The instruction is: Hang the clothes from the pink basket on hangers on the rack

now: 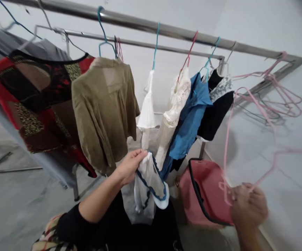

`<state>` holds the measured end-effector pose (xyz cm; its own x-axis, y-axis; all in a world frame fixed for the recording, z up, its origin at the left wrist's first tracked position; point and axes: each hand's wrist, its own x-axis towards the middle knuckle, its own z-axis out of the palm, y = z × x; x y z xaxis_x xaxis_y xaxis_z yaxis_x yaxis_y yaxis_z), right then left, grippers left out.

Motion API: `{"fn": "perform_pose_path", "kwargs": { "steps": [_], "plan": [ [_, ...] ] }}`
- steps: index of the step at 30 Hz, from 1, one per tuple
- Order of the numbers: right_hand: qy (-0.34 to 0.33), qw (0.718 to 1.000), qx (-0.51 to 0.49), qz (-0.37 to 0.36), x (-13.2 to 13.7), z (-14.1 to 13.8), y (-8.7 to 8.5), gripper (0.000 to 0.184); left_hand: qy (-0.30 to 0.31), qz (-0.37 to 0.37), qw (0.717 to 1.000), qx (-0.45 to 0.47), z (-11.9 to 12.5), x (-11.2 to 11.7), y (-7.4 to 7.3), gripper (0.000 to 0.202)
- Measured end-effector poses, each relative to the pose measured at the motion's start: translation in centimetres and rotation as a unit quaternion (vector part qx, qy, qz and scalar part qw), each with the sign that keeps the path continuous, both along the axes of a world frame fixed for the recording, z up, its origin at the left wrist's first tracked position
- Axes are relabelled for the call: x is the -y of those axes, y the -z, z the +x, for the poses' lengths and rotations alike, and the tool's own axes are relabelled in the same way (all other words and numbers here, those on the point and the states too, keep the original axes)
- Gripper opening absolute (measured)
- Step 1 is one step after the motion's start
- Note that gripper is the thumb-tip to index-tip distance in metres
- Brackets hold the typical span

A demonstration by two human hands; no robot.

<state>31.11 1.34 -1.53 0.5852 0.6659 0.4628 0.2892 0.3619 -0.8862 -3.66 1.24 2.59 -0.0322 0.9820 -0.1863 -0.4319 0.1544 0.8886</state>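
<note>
My left hand pinches a small white garment with blue trim, which dangles in front of my lap; its exact kind is unclear. On the right, my right hand is closed around a pink wire clothes hanger, partly smeared by motion. The hanger's loop reaches up and left from the fist, with nothing on it. Just beyond the left hand, a white garment and a cream lace garment hang from the rail.
A metal rail crosses overhead. It carries a red patterned top, an olive shirt, a blue shirt and a black top. Several bare hangers hang at its right end. A pink basket with a black handle stands below.
</note>
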Motion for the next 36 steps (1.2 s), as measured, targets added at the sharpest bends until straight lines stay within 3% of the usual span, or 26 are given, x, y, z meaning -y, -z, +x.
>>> {"fn": "perform_pose_path", "kwargs": {
  "steps": [2, 5, 9, 13, 20, 24, 26, 28, 30, 31, 34, 36],
  "plan": [
    [-0.072, 0.995, -0.067, -0.010, 3.3, -0.8, 2.5, 0.038, -0.005, -0.006, 1.000, 0.005, 0.3, 0.0, 0.0, 0.044],
    [-0.154, 0.980, -0.119, -0.031, 6.4, -1.4, 4.9, 0.033, -0.007, -0.010, 1.000, 0.005, 1.0, 0.2, 0.3, 0.041],
    [-0.252, 0.962, -0.015, -0.106, 9.0, -0.3, 6.6, 0.020, -0.023, -0.011, 1.000, -0.009, 1.6, 0.7, 0.9, 0.038],
    [-0.358, 0.905, 0.156, -0.165, 9.6, 0.5, 5.8, 0.029, -0.039, -0.012, 0.999, -0.013, 1.5, 1.0, 1.2, 0.042],
    [-0.398, 0.842, 0.271, -0.244, 7.1, -3.3, 2.8, 0.035, -0.035, 0.018, 0.999, -0.037, 1.7, 1.5, 1.0, 0.037],
    [-0.428, 0.841, 0.254, -0.211, 5.3, -6.9, 3.2, 0.038, 0.007, 0.048, 0.995, -0.083, 3.0, 2.5, 1.8, 0.031],
    [-0.425, 0.855, 0.238, -0.179, 4.4, -8.5, 3.9, 0.040, 0.076, 0.086, 0.981, -0.157, 4.0, 3.3, 2.5, 0.028],
    [-0.422, 0.868, 0.213, -0.151, 3.6, -9.6, 4.7, 0.044, 0.168, 0.140, 0.943, -0.251, 4.7, 4.0, 3.1, 0.026],
    [-0.420, 0.878, 0.191, -0.130, 3.0, -10.0, 5.3, 0.048, 0.234, 0.211, 0.879, -0.358, 4.8, 4.4, 3.2, 0.024],
    [-0.419, 0.881, 0.183, -0.122, 2.7, -10.0, 5.5, 0.049, 0.239, 0.259, 0.839, -0.415, 4.7, 4.5, 3.1, 0.023],
    [-0.414, 0.888, 0.165, -0.115, 2.1, -9.4, 5.4, 0.049, 0.144, 0.420, 0.683, -0.580, 3.5, 4.1, 1.9, 0.019],
    [-0.415, 0.888, 0.159, -0.123, 1.7, -8.8, 4.7, 0.047, 0.064, 0.475, 0.582, -0.657, 2.6, 3.5, 0.8, 0.019]
  ]
}}
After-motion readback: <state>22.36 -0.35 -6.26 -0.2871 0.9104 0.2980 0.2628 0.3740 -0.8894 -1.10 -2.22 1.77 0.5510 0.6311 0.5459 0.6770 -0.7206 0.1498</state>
